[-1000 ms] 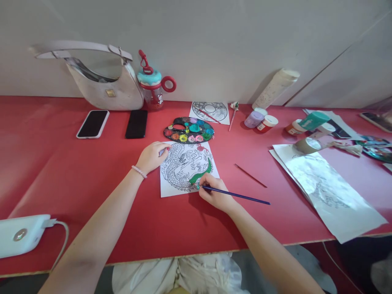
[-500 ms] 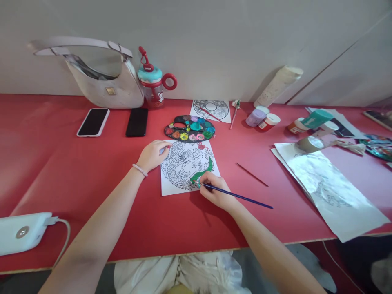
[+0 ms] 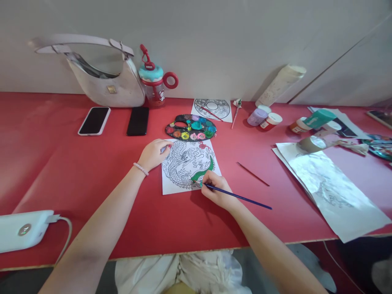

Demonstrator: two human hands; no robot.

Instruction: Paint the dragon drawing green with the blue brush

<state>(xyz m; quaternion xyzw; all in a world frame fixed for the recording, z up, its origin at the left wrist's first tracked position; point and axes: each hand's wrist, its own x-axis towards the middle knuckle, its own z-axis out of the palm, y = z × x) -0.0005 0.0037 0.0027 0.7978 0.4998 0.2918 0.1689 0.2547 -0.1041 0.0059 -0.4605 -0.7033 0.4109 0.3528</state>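
Observation:
A white sheet with a dragon drawing [image 3: 176,183] lies before me, with a painted green band and a red patch near its upper right. My right hand [image 3: 216,190] is closed around a dark blue paintbrush [image 3: 241,197], whose tip meets the lower end of the green band. At the sheet's upper left edge rests my left hand [image 3: 153,155], fingers curled and thumb close to the index fingertip, holding the paper there. Just behind the sheet sits a black paint palette [image 3: 190,128] with several colours in its wells.
A thin brush [image 3: 252,174] lies right of my drawing. Farther right are paint bottles [image 3: 271,121] and papers [image 3: 330,192]. Along the back stand a handbag [image 3: 107,87] and a lidded cup [image 3: 154,87]; two phones [image 3: 137,121] lie before them. A power bank [image 3: 26,230] sits front left.
The view has shifted slightly. The paintbrush in my right hand has tilted a little, its tip staying at the green band's lower end. My left hand stays on the sheet's edge.

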